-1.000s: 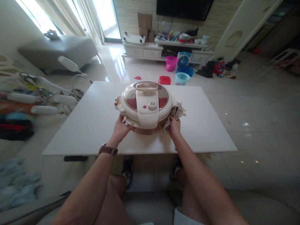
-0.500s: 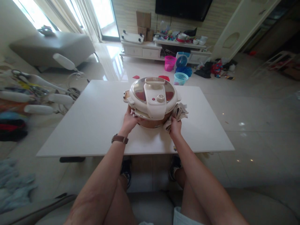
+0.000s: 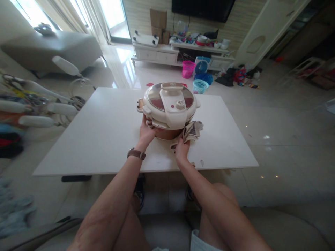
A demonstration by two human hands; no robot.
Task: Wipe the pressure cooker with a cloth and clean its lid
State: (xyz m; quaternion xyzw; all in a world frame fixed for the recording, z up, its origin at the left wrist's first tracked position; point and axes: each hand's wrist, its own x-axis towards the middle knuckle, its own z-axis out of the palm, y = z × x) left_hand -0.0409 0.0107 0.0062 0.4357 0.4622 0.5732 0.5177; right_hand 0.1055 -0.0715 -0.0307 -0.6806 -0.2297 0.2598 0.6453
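Observation:
A cream and brown electric pressure cooker (image 3: 176,116) stands on the white table (image 3: 112,139), its lid closed. My left hand (image 3: 147,134) grips the cooker's lower left side, fingers partly hidden beneath the lid's rim. A brown watch strap circles that wrist. In my right hand (image 3: 182,150) is a beige cloth (image 3: 193,131) with dark patches, bunched against the cooker's lower front right. Part of the cooker's base is covered by the cloth and hands.
Beyond the table, a pink basket (image 3: 188,69) and a light blue basket (image 3: 200,86) sit on the tiled floor. A cluttered white TV cabinet (image 3: 167,57) lines the wall. Left of the table are white padded bars (image 3: 62,108) of some equipment.
My right hand has moved the cloth left and toward me, from the cooker's right side to its lower front. My left hand keeps its hold on the cooker. The view has shifted slightly.

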